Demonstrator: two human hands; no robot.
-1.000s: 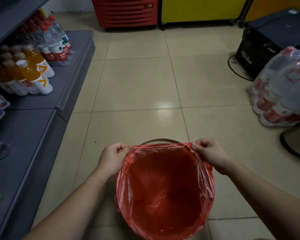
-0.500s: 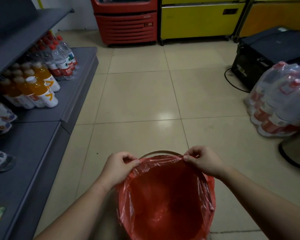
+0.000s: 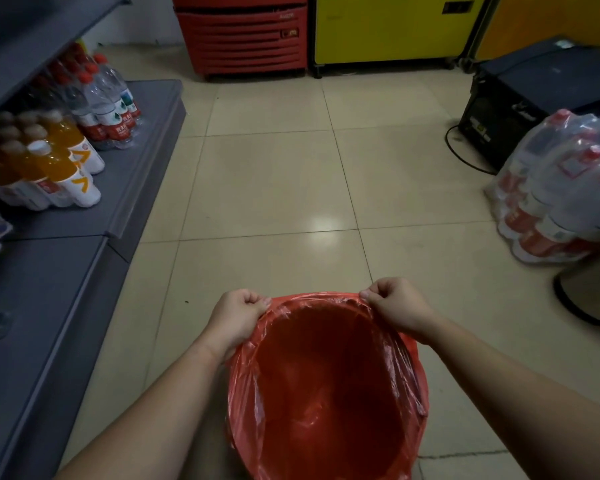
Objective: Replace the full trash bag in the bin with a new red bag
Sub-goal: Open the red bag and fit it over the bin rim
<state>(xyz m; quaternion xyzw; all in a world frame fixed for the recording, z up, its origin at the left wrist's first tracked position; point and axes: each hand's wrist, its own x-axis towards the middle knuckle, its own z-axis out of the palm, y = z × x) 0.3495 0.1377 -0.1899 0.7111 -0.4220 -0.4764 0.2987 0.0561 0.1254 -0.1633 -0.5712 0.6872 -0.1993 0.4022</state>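
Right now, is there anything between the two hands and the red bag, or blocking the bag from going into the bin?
Nothing visible. The left hand and right hand already pinch the red bag at its far edge, and its open inside looks empty.

we see both forearms extended forward; left hand [image 3: 237,317] and right hand [image 3: 397,306] fisted, knuckles up, each pinching film at fingertips.

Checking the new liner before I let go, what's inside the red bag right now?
Nothing shows inside the red bag: just its smooth, empty red lining. The left hand and right hand pinch its far edge. The bin beneath is covered by the plastic.
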